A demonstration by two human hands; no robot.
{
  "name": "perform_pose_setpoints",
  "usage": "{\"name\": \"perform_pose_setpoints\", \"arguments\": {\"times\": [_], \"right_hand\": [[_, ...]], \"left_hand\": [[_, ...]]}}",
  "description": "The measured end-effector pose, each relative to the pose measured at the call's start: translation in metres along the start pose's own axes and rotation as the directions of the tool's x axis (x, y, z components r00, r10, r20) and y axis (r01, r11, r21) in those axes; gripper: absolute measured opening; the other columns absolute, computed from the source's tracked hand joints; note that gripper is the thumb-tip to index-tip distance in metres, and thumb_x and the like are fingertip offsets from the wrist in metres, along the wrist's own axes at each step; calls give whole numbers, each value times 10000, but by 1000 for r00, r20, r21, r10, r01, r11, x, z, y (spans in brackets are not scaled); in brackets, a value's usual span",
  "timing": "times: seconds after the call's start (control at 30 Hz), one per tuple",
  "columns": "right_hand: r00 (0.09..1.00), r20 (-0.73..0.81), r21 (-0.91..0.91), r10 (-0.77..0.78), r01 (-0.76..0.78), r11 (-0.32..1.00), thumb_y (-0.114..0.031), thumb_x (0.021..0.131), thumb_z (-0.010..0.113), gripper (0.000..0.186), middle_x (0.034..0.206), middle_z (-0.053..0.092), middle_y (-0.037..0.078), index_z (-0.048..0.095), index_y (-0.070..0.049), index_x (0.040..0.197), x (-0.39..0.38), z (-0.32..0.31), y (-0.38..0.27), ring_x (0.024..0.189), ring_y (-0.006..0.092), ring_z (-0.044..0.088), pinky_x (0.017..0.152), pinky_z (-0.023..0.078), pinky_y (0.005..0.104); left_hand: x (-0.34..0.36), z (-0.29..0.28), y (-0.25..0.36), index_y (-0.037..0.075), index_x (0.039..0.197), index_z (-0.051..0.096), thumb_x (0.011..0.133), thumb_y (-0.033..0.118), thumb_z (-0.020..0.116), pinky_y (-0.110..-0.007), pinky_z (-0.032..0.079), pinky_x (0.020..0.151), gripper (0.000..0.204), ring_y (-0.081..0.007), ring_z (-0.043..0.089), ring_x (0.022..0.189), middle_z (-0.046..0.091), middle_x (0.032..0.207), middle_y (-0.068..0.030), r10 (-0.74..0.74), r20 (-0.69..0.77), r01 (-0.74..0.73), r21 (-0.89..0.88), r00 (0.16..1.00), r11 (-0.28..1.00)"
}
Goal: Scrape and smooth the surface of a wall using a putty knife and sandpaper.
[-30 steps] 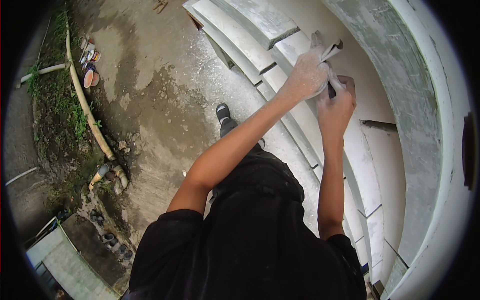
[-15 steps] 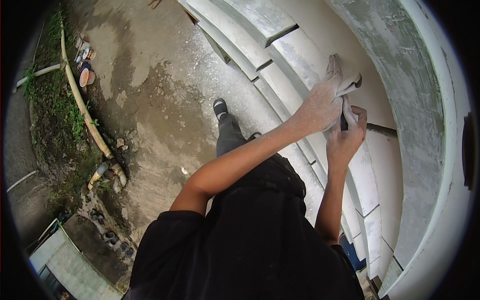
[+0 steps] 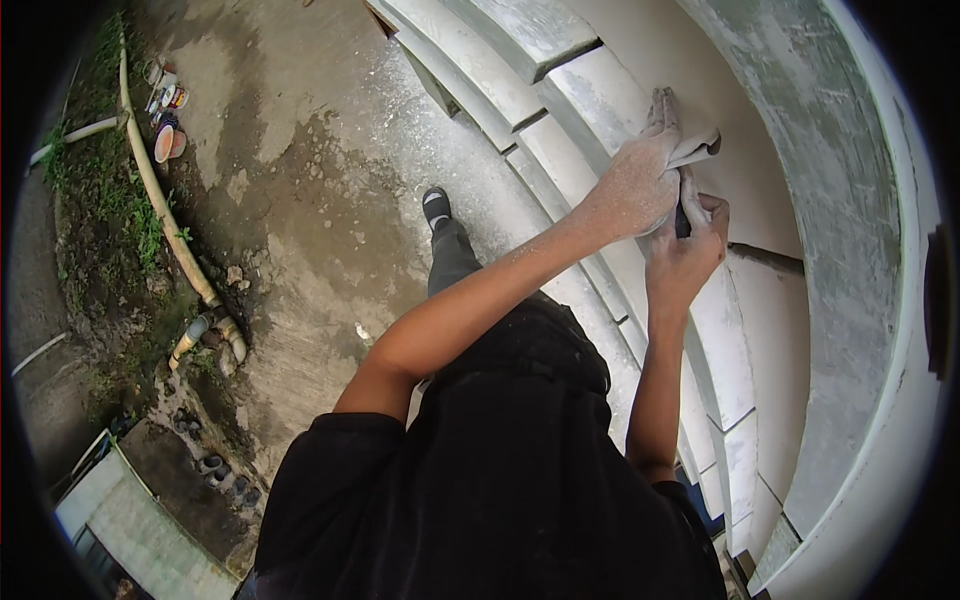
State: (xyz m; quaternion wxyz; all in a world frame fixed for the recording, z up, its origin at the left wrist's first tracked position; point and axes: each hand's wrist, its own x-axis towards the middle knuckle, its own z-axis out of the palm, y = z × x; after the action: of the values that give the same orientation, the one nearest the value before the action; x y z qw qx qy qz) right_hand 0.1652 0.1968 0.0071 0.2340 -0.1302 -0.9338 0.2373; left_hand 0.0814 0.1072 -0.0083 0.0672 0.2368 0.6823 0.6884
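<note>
Dusted with white powder, my left hand [image 3: 640, 180] lies against the pale wall ledge with its fingers pressed together. A curled grey sheet that looks like sandpaper [image 3: 697, 149] sticks out from under it. Just below and touching it is my right hand [image 3: 688, 250], also dusty, with its fingers bent and one pointing up beside the left hand. A dark edge [image 3: 683, 222] shows between the two hands and looks like part of the same sheet. The left hand hides most of the sheet. Both hands work on the stepped white wall moulding [image 3: 600, 100].
A grey, rough-plastered band [image 3: 830, 200] curves along the right. White dust covers the concrete floor [image 3: 300, 220] by my shoe [image 3: 436, 205]. At the left are paint buckets [image 3: 168, 140], a long pipe [image 3: 155, 190], plants and several shoes [image 3: 215, 470].
Both hands have shifted slightly up and left in view, along with the curled sheet. Their grip looks the same. The whole view has shifted a little.
</note>
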Motion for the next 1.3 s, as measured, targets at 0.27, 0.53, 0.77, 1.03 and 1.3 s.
{"name": "perform_pose_setpoints", "arguments": {"times": [0.27, 0.53, 0.77, 1.03, 1.3], "right_hand": [[996, 46, -41, -81, 83, 996, -5, 788, 674, 363, 910, 565, 166, 711, -30, 1149, 3, -6, 5, 830, 325, 580, 779, 463, 424], [999, 41, -17, 1, -1, 1000, 14, 731, 691, 314, 886, 586, 152, 700, 41, 1044, 0, -6, -6, 804, 293, 586, 765, 471, 383], [999, 30, 5, -39, 39, 999, 3, 728, 695, 338, 884, 582, 162, 708, 21, 1066, 7, -2, 0, 800, 312, 575, 760, 472, 388], [993, 52, 22, 103, -104, 994, 26, 733, 686, 338, 893, 607, 166, 714, 20, 1070, -8, -13, -1, 824, 319, 591, 785, 474, 395], [997, 31, 66, 65, -67, 996, 24, 776, 673, 369, 853, 575, 143, 702, 19, 1144, -11, -11, -3, 759, 262, 558, 743, 475, 360]], "left_hand": [[1, 16, -12, -172, 1115, 517, 803, 34, 534, -551, 347, 1056, 374, -568, 482, 1147, 533, 1135, -425, 50, -25, -42, 233, 998, 971], [1, 10, -6, -135, 941, 559, 747, 26, 542, -571, 412, 941, 252, -554, 550, 987, 572, 982, -392, 123, -72, -96, 300, 990, 949], [-3, 34, -32, -155, 966, 548, 736, 34, 557, -568, 412, 954, 298, -559, 542, 1004, 570, 998, -406, 437, -225, -238, 584, 871, 776], [-7, 26, -21, -165, 1054, 538, 767, 32, 549, -569, 399, 984, 348, -558, 523, 1079, 554, 1112, -407, 357, -184, -233, 478, 916, 847], [-2, 6, -8, -131, 1048, 506, 801, 49, 483, -563, 427, 917, 306, -550, 536, 1043, 562, 1053, -406, 11, -39, -4, 165, 999, 986]]}}
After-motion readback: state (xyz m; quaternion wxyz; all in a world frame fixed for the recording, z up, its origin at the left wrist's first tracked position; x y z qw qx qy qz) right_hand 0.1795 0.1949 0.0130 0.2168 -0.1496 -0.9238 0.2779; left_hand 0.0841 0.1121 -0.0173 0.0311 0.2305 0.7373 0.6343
